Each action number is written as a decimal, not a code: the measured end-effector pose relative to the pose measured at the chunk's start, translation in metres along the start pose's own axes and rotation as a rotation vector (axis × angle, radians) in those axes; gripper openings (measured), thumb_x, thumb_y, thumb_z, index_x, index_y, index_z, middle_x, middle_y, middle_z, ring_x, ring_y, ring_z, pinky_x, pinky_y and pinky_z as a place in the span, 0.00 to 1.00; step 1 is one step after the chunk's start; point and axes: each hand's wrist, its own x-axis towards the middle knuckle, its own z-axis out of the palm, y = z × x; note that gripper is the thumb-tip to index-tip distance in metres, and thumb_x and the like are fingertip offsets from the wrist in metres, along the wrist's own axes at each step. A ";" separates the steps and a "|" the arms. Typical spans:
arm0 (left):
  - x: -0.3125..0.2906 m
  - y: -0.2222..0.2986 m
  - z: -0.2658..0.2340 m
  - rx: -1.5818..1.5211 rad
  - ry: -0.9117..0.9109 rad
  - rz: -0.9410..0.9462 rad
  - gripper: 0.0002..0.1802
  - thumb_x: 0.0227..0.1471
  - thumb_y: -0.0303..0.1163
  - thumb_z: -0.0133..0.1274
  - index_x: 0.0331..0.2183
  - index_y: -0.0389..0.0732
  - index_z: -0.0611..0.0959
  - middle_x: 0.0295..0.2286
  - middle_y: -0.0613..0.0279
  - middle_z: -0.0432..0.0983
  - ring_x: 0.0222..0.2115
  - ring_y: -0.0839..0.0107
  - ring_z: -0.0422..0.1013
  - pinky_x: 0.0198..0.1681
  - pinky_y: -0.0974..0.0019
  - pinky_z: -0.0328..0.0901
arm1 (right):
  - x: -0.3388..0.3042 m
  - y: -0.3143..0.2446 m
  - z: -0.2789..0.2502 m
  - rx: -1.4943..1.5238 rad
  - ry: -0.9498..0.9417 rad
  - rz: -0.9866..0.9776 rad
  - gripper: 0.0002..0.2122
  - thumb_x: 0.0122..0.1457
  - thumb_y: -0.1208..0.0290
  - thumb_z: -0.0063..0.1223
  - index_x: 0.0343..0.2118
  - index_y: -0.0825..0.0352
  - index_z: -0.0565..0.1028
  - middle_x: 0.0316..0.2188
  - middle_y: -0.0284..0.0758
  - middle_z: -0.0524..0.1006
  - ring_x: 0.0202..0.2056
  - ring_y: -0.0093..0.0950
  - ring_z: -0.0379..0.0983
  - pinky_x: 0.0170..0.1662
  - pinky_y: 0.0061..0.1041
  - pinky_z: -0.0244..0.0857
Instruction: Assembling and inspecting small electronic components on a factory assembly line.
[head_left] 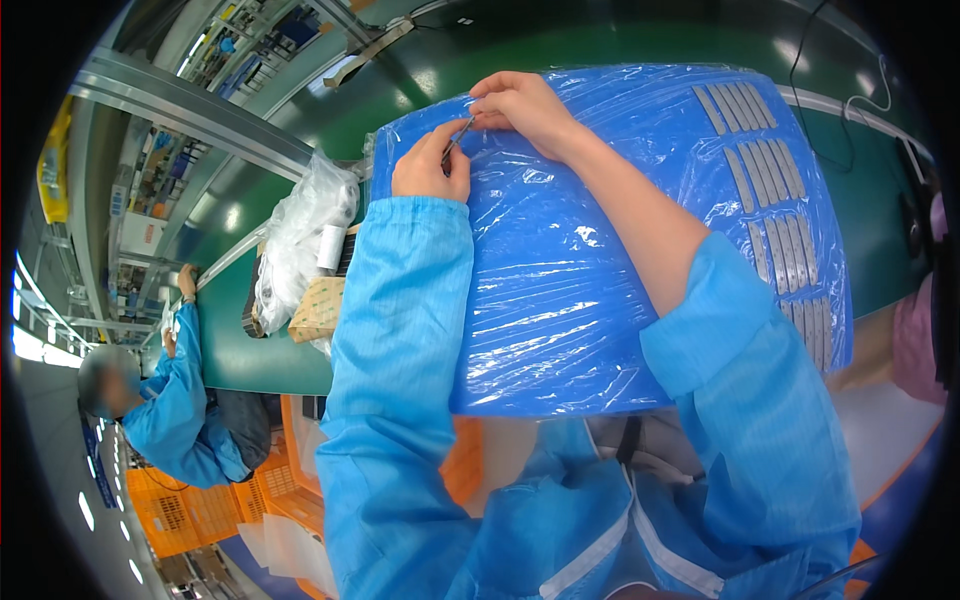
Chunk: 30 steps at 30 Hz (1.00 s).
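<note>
A blue board (560, 290) wrapped in wrinkled clear film lies in front of me on the green table. Over its far left corner, my left hand (428, 168) is closed around a thin dark strip (459, 134). My right hand (525, 108) reaches across from the right, its fingers pinched together at the strip's upper end. The fingers cover much of the strip, so its full shape is hidden. On the board's right side, several grey metal strips (768, 172) lie in four-sided groups, side by side, in a column running toward me.
Left of the board, a clear plastic bag (305, 235) and a tan paper-wrapped block (318, 308) sit on the green table (260, 350). A cable (868, 105) lies at the far right. A co-worker in a blue sleeve (170, 440) works at left, near orange crates (180, 510).
</note>
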 end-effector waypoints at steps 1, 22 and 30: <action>0.000 -0.001 -0.001 0.005 -0.013 -0.003 0.17 0.50 0.22 0.51 0.43 0.42 0.81 0.31 0.50 0.80 0.30 0.61 0.78 0.36 0.65 0.71 | -0.001 -0.001 0.000 -0.003 0.001 -0.004 0.13 0.55 0.78 0.51 0.43 0.77 0.71 0.38 0.44 0.75 0.38 0.30 0.77 0.44 0.24 0.73; 0.000 0.001 0.009 -0.037 0.054 -0.129 0.20 0.52 0.18 0.41 0.45 0.45 0.78 0.29 0.55 0.77 0.29 0.60 0.75 0.36 0.62 0.69 | 0.000 0.000 -0.001 -0.001 0.004 -0.003 0.12 0.56 0.78 0.50 0.43 0.77 0.71 0.38 0.45 0.75 0.40 0.31 0.78 0.45 0.23 0.72; -0.001 -0.009 0.007 0.064 0.036 0.070 0.23 0.48 0.14 0.43 0.42 0.47 0.82 0.31 0.57 0.75 0.34 0.59 0.74 0.38 0.62 0.69 | -0.001 0.000 0.000 0.000 -0.023 -0.014 0.14 0.55 0.77 0.52 0.43 0.77 0.71 0.38 0.44 0.75 0.40 0.31 0.77 0.45 0.23 0.72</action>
